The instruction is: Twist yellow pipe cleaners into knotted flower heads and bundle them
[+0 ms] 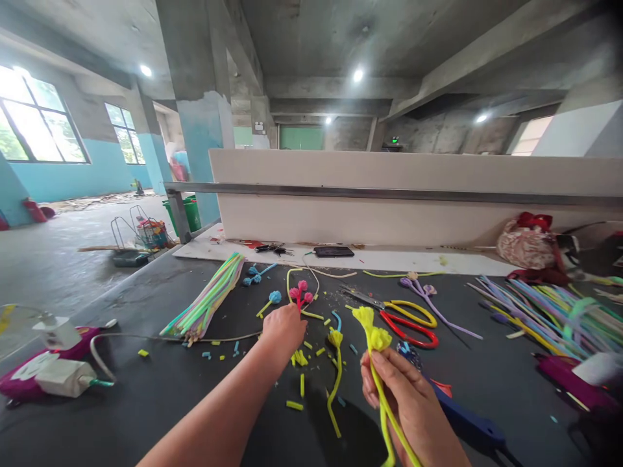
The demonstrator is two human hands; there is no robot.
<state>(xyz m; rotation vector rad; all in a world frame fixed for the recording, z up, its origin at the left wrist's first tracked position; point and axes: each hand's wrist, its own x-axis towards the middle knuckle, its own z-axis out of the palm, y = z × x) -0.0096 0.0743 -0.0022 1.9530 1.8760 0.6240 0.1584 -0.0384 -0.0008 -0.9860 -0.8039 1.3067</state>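
Observation:
My right hand [409, 402] is closed around the stem of a yellow pipe-cleaner flower [374, 334], holding it upright above the dark table [146, 383]. My left hand [283, 329] reaches forward with its fingers curled, at the stems of some pink pipe-cleaner flowers [300, 293]; I cannot see what the fingers grip. Another yellow flower [335, 363] lies flat between my hands. Short yellow and blue cut scraps [300, 358] are scattered around it.
A bundle of pastel pipe cleaners [207, 301] lies at left, a bigger pile [549, 311] at right. Red and yellow scissors [406, 321], blue flowers [257, 275], a phone [333, 251], a white charger with cable [63, 376] and a white partition [389, 194] are nearby.

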